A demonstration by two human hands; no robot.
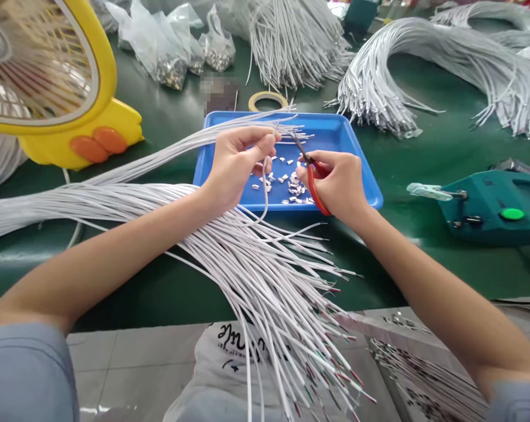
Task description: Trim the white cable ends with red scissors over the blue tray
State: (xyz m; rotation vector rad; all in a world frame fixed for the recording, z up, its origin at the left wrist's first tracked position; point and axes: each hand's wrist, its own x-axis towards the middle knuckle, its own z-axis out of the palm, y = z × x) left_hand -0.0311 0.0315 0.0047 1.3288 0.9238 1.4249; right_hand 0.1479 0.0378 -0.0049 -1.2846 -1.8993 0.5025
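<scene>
My left hand (243, 158) pinches a white cable (265, 187) near its end, above a blue tray (366, 170). Red-handled scissors (314, 187) are in my right hand (342, 181), their blades pointing up and left toward the pinched cable end. Whether the blades touch the cable, I cannot tell. Small white offcuts (295, 187) lie scattered in the tray. A thick bundle of white cables (230, 258) runs under my left forearm and hangs over the table's front edge, with coloured wire ends showing. A thinner cable group (159, 149) reaches over the tray's left rim.
A yellow fan (111, 64) stands at the left. At the back are bags of small metal parts (218, 50), a tape roll (267, 101) and a cable heap (295, 44). Bent cable bundles (388, 76) lie back right. A green device (489, 205) sits at the right.
</scene>
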